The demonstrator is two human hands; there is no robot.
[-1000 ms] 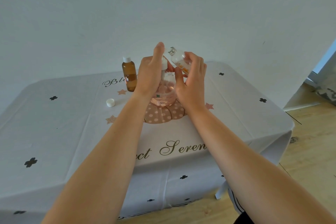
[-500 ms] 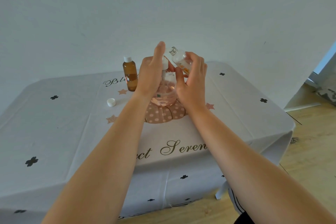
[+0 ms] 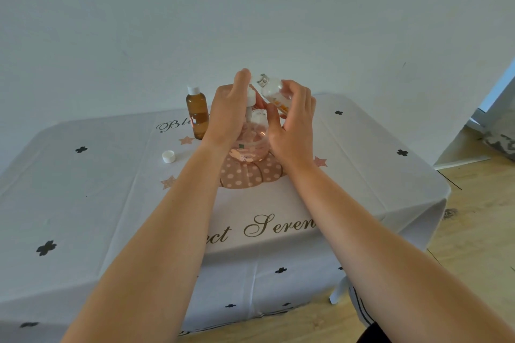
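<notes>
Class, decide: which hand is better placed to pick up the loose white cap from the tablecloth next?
Left. The small white round cap lies on the left hand's side, and the right hand grips the small clear tilted bottle. The left would first release the clear pump bottle of pink liquid.

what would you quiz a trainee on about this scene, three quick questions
1. Which hand holds the top of the pump bottle?
2. True or false: the small clear bottle in the right hand is tilted.
3. The loose white cap lies: A on the tablecloth; B in the right hand; C on the pump bottle.

Key: 1 the left hand; 2 true; 3 A.
</notes>
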